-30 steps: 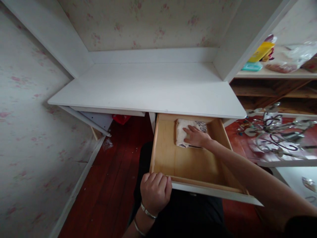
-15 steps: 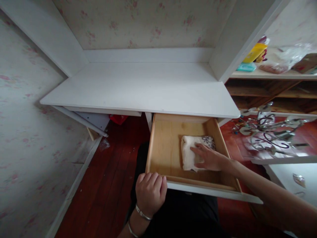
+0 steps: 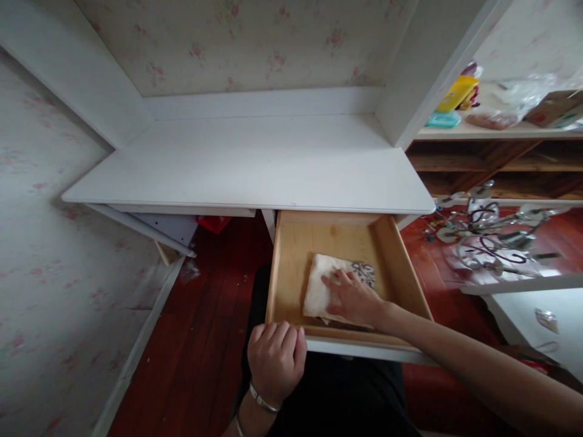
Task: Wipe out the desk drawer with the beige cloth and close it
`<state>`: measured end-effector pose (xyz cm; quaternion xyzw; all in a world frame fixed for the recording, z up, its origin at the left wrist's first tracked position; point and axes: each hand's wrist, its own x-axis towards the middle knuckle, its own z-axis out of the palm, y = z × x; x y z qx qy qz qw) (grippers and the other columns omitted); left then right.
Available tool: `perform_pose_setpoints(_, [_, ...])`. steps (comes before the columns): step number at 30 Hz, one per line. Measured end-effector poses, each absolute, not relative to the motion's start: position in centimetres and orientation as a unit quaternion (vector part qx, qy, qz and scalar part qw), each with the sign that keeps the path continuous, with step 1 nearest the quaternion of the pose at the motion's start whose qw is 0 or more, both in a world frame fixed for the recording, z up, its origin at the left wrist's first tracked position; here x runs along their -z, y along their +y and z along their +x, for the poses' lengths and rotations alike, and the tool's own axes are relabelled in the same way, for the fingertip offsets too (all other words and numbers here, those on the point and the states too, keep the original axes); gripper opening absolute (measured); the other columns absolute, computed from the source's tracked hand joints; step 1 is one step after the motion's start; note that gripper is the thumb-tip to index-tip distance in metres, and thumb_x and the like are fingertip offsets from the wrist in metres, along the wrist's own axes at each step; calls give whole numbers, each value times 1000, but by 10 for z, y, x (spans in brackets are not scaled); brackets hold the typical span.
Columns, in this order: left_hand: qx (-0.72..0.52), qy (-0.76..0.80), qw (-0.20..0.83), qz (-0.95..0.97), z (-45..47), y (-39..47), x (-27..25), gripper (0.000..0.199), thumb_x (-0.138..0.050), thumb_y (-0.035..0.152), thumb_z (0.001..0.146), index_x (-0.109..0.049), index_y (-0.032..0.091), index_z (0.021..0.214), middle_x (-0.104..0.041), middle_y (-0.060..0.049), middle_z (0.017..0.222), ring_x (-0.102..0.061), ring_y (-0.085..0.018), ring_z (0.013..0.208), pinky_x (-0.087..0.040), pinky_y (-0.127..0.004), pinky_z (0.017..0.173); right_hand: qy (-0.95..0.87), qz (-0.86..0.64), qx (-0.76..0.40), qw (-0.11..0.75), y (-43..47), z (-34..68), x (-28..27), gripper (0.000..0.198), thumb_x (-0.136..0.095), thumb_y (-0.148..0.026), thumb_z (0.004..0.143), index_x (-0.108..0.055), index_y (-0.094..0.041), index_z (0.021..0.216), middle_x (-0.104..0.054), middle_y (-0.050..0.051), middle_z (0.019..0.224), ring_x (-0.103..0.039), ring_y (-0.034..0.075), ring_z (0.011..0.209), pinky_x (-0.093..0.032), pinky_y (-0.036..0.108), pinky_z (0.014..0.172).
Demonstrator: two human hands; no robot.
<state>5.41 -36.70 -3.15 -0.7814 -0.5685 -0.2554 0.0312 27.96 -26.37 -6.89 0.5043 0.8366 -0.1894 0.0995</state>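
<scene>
A wooden drawer (image 3: 291, 243) is pulled out from under the white desk (image 3: 255, 161). My left hand (image 3: 277, 358) is closed over the left end of its front edge, a silver bangle at the wrist. Inside the drawer lies a folded cream cloth (image 3: 319, 291) with a dark leaf-like pattern on its right part. My right hand (image 3: 353, 297) rests flat on that cloth, fingers spread, reaching in over the drawer's front right corner. The hand hides part of the cloth.
To the right, a shelf (image 3: 494, 130) holds a yellow item (image 3: 458, 94) and plastic bags. A chandelier-like metal fixture (image 3: 492, 233) lies on the red wooden floor (image 3: 214, 340). A papered wall (image 3: 54, 273) stands close on the left, and something red (image 3: 214, 223) sits under the desk.
My right hand has slid the cloth left and slightly toward me across the drawer bottom. My left hand keeps its place on the drawer front. The view has shifted slightly.
</scene>
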Motion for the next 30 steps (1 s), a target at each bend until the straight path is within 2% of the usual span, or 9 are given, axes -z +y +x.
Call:
perform_pose_setpoints(2, [254, -571, 31, -780, 54, -367, 32, 26, -56, 19, 88, -51, 21, 62, -53, 0, 58, -48, -15, 61, -29, -38, 66, 839, 498, 191, 113, -264, 250, 68, 80, -64, -61, 80, -42, -26, 149, -47, 17, 143, -44, 41, 122, -46, 51, 91])
perform_pose_setpoints(7, [251, -575, 26, -778, 54, -368, 32, 25, -56, 19, 88, -52, 21, 64, -54, 0, 59, -50, -16, 63, -29, -38, 66, 857, 478, 166, 94, -263, 196, 71, 85, -58, -70, 79, -41, -26, 149, -44, 17, 146, -38, 42, 128, -42, 52, 95])
perform_pose_setpoints(12, [268, -576, 28, -772, 54, -368, 34, 25, -56, 18, 88, -52, 21, 63, -54, 1, 58, -49, -16, 61, -28, -38, 65, 843, 504, 155, 101, -227, 179, 73, 82, -60, -59, 82, -39, -19, 149, -40, 21, 147, -37, 41, 128, -41, 51, 94])
perform_pose_setpoints(17, [281, -569, 37, -772, 54, -367, 35, 24, -56, 18, 87, -52, 21, 64, -54, 1, 57, -48, -16, 60, -28, -38, 65, 809, 562, 145, 88, -171, 178, 72, 71, -47, -50, 89, -33, -17, 150, -37, 22, 147, -34, 40, 130, -40, 54, 95])
perform_pose_setpoints(20, [282, -568, 33, -773, 54, -367, 34, 24, -56, 17, 87, -52, 21, 64, -54, 1, 58, -49, -15, 61, -29, -38, 66, 801, 578, 139, 72, -157, 184, 73, 71, -41, -56, 92, -28, -22, 153, -34, 21, 149, -33, 41, 132, -37, 59, 96])
perform_pose_setpoints(22, [286, -566, 33, -773, 54, -368, 34, 24, -55, 17, 88, -52, 21, 65, -54, 1, 58, -49, -15, 61, -29, -38, 66, 818, 552, 143, 67, -158, 190, 76, 78, -39, -66, 90, -22, -28, 155, -27, 18, 156, -27, 41, 137, -33, 64, 99])
perform_pose_setpoints(25, [294, -564, 38, -771, 54, -367, 35, 25, -55, 17, 88, -51, 21, 63, -53, 1, 57, -48, -15, 59, -27, -38, 65, 845, 505, 148, 93, -164, 199, 86, 93, -47, -73, 82, -15, -28, 158, -10, 16, 163, -10, 44, 145, -20, 72, 103])
perform_pose_setpoints(27, [298, -562, 42, -770, 54, -367, 36, 25, -55, 17, 88, -50, 21, 63, -52, 1, 56, -47, -15, 58, -27, -38, 64, 848, 498, 141, 110, -165, 204, 92, 94, -52, -68, 81, -15, -28, 158, -6, 13, 164, -6, 43, 146, -17, 73, 104])
perform_pose_setpoints(30, [302, -557, 43, -773, 53, -366, 37, 24, -55, 16, 87, -51, 21, 64, -52, 1, 57, -48, -14, 59, -27, -37, 63, 859, 492, 105, 92, -162, 208, 96, 84, -53, -53, 86, -15, -30, 157, -12, 9, 164, -12, 38, 146, -24, 69, 105])
